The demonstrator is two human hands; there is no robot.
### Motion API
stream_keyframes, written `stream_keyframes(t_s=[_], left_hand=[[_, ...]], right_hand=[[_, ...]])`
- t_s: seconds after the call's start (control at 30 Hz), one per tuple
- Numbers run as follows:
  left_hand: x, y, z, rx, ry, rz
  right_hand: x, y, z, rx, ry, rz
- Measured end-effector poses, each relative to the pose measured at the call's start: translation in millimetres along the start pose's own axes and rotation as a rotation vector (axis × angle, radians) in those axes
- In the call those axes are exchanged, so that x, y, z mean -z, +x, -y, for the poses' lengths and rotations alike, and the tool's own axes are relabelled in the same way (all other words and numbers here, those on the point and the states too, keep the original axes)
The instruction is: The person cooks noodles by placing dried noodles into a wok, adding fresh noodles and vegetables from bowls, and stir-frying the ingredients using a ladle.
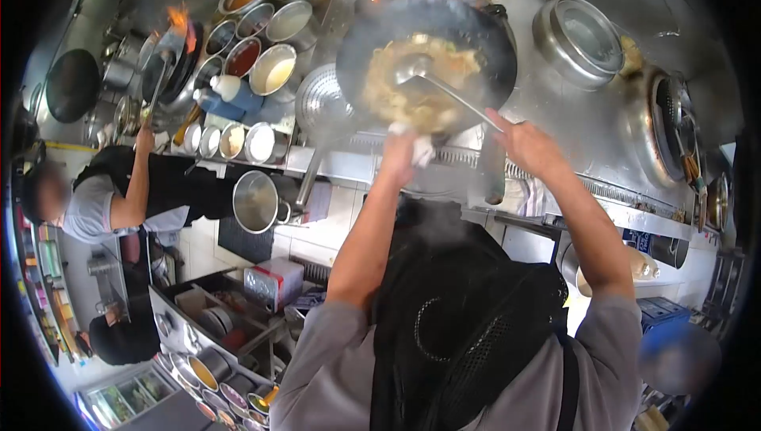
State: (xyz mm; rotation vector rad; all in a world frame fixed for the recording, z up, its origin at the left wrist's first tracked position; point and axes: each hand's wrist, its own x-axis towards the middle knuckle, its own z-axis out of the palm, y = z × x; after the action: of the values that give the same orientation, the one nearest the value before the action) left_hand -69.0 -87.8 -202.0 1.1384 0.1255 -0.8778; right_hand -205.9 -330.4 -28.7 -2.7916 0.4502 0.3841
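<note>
A large dark wok (499, 59) sits over the burner, with steamy, light brown food (428, 110) in it. My right hand (529, 144) is closed round the long handle of a ladle (414, 68), whose bowl rests in the food. At the wok's near edge, my left hand (399, 160) grips a bunched white cloth (422, 150). The cloth lies against the rim; whether a wok handle is under it is hidden. Left of the wok is a round perforated strainer (321, 98), its handle pointing toward me.
Pots of sauces and liquids (279, 70) stand at the left, beside squeeze bottles (230, 98). A co-worker (103, 201) farther left holds a tool over a flaming wok. Stacked metal basins (583, 39) are at the right. A metal pot (256, 200) hangs at the counter's front edge.
</note>
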Motion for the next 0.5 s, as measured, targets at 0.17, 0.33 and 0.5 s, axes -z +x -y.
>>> stream_keyframes(t_s=[0.17, 0.33, 0.5], left_hand=[[-19.2, -60.1, 3.0, -0.105, 0.013, -0.084], [-22.3, 23.2, -28.0, 0.044, -0.035, -0.028], [-10.5, -49.4, 35.3, -0.133, 0.133, -0.108]], right_hand=[[30.0, -35.2, -76.5, 0.142, -0.023, -0.032], [7.4, -2.4, -29.2, 0.002, 0.096, -0.009], [8.4, -22.3, -82.3, 0.135, 0.087, -0.114]])
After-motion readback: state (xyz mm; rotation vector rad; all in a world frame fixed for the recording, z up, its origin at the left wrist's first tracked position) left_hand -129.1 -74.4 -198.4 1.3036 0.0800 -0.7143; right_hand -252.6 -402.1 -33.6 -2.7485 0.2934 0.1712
